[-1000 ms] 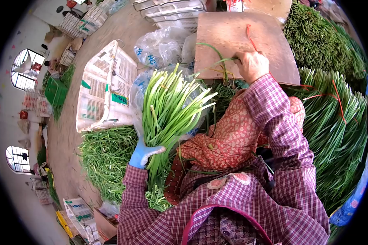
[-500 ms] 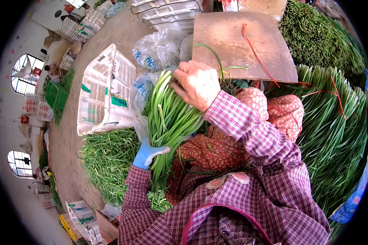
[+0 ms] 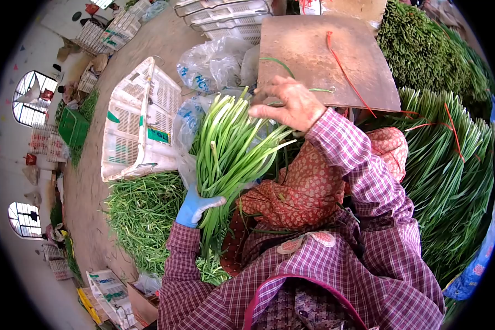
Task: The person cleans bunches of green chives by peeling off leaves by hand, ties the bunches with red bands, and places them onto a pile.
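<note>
My left hand (image 3: 198,207), in a blue and white glove, is wrapped round a thick bunch of Chinese chives (image 3: 225,146) low on its stalks. The pale cut ends fan out at the top, and the long leaves hang down past my wrist. Bare and with its fingers apart, my right hand (image 3: 291,103) hovers just right of the pale ends, by the near edge of a brown board (image 3: 327,60). Clear plastic bags (image 3: 212,66) with blue print lie behind the bunch.
Left of the bunch stands a white plastic crate (image 3: 143,124), with loose green trimmings (image 3: 143,220) heaped before it. Long chives (image 3: 445,181) are piled to my right, below stacked green stems (image 3: 429,49). A red tie (image 3: 344,69) lies on the board.
My right hand has moved right, off the top of the bunch, and its fingers have spread. The cut ends now fan wider. My left hand keeps its grip, nearly still.
</note>
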The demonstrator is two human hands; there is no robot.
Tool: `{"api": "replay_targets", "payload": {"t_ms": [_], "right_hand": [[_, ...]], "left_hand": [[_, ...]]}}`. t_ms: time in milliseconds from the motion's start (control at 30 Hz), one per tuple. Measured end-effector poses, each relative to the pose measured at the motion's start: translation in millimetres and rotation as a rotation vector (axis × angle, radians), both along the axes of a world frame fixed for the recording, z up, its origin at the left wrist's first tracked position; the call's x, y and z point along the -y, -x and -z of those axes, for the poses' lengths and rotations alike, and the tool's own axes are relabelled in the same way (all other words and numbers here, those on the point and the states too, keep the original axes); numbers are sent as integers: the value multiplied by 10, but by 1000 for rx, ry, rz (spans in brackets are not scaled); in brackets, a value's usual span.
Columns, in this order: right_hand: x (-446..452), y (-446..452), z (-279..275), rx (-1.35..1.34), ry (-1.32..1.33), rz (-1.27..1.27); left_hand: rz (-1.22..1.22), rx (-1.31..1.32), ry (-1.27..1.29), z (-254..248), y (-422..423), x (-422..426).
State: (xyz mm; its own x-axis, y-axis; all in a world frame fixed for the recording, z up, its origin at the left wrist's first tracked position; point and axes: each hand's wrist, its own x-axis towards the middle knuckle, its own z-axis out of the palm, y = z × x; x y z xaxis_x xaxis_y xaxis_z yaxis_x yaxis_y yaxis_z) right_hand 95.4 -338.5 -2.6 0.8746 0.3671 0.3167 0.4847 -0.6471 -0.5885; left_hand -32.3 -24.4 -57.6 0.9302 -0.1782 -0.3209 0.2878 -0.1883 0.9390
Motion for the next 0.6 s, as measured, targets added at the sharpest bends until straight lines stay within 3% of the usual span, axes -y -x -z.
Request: {"api": "replay_targets", "payload": {"t_ms": [67, 267, 400, 467, 600], "right_hand": [[-77, -23, 79, -132, -154, -134], [-34, 7, 109, -147, -372, -64], [73, -21, 47, -24, -302, 166], [36, -23, 20, 302, -76, 39], [-185, 232, 9, 302, 92, -60]], "left_hand": [[-18, -69, -9, -56, 9, 29], [-131, -231, 24, -109, 24, 18], [-89, -90, 11, 31, 27, -46], [-46, -18, 41, 51, 8, -30], [-13, -88, 27, -18, -9, 14]]}}
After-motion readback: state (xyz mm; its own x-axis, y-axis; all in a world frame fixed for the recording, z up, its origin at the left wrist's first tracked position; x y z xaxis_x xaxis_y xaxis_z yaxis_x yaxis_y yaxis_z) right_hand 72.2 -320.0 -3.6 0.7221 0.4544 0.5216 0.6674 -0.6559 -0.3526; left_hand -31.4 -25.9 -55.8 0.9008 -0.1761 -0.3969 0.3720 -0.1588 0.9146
